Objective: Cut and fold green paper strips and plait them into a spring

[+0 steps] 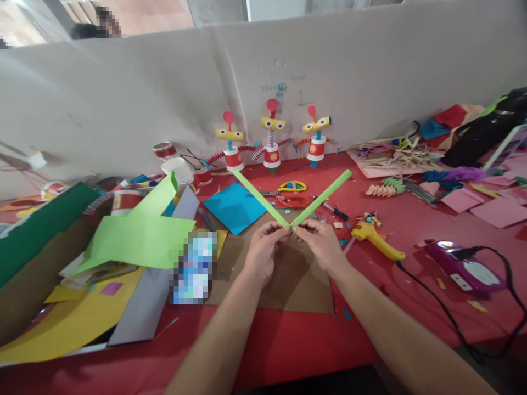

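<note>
My left hand (264,249) pinches the lower end of a light green paper strip (261,198) that slants up to the left. Beside it, my right hand (323,244) pinches a second green paper strip (323,197) slanting up to the right. The lower ends meet between my fingertips and form a V; how they join is hidden by my fingers. Both hands are above a brown cardboard sheet (288,285). Just beyond lie a blue paper square (236,207) and yellow-handled scissors (292,187).
Three paper-cup figures (272,156) stand against the white partition (349,71). On the right are a yellow glue gun (379,241), a purple power strip (465,269) and their black cords. A box with green paper (140,238) fills the left. A blurred phone-like object (193,269) lies nearby.
</note>
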The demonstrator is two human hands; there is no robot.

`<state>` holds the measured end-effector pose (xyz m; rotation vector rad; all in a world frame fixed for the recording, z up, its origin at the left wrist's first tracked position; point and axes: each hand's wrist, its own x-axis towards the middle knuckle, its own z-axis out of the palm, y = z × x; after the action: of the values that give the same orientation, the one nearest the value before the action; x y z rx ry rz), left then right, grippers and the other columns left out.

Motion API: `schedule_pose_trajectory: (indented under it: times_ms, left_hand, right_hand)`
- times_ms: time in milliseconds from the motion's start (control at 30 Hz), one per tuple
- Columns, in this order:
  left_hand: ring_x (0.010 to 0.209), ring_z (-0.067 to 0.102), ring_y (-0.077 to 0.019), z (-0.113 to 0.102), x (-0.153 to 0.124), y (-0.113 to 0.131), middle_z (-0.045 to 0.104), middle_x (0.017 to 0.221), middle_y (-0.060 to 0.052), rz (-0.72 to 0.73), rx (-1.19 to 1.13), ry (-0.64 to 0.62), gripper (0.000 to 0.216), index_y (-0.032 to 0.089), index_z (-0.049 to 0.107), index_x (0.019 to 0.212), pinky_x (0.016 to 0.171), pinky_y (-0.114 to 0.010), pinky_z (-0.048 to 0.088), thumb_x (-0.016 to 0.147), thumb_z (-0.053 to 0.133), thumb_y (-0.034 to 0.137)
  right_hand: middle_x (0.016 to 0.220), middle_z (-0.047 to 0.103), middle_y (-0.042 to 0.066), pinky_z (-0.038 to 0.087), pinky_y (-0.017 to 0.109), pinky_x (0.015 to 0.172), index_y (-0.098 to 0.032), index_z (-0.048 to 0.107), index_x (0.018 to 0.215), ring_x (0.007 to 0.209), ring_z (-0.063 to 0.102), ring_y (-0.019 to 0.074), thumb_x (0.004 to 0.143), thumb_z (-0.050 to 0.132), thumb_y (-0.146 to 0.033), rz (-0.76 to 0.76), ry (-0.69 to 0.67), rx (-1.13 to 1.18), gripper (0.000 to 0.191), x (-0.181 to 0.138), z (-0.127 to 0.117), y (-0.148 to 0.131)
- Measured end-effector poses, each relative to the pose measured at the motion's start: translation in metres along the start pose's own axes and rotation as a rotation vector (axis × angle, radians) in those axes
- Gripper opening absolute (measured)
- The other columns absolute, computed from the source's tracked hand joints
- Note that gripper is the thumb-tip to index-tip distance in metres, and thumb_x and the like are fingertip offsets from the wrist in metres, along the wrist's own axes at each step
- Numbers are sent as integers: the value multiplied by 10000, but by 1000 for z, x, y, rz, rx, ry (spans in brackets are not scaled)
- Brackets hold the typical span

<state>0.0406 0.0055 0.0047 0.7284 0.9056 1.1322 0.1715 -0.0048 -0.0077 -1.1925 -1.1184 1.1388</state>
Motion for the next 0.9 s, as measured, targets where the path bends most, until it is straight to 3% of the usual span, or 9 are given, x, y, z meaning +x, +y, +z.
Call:
schedule_pose_trajectory:
  times_ms: [200,333,633,900]
  left_hand:
    - [628,562,-77,-3,2,2,622,702,-5,18,26,-74,182,133,630,748,605,-195,414,611,735,191]
    - [605,557,-60,-2,4,0,615,682,18,-38,-106,-31,193,139,609,721,599,-180,420,587,746,159]
    - [547,547,-54,-1,3,2,605,624,19,-206,-236,23,171,129,600,717,551,-161,456,597,707,73]
    - [554,565,-48,-1,2,5,625,616,10,-217,-261,14,159,107,641,711,583,-148,474,580,712,50]
  right_hand:
    - [572,557,-34,363,231,540,-173,628,697,550,481,102,695,641,-329,13,-71,-46,156,2,-4,-7]
    - [689,598,-11,416,249,594,-189,631,820,626,529,124,701,652,-313,-99,-135,-68,173,2,-1,-4]
    - [778,596,26,453,284,664,-212,654,838,710,561,156,786,609,-256,-549,48,-490,81,-5,2,0]
    - [823,612,32,458,292,720,-234,661,899,792,582,173,826,561,-269,-593,70,-514,129,-5,3,4]
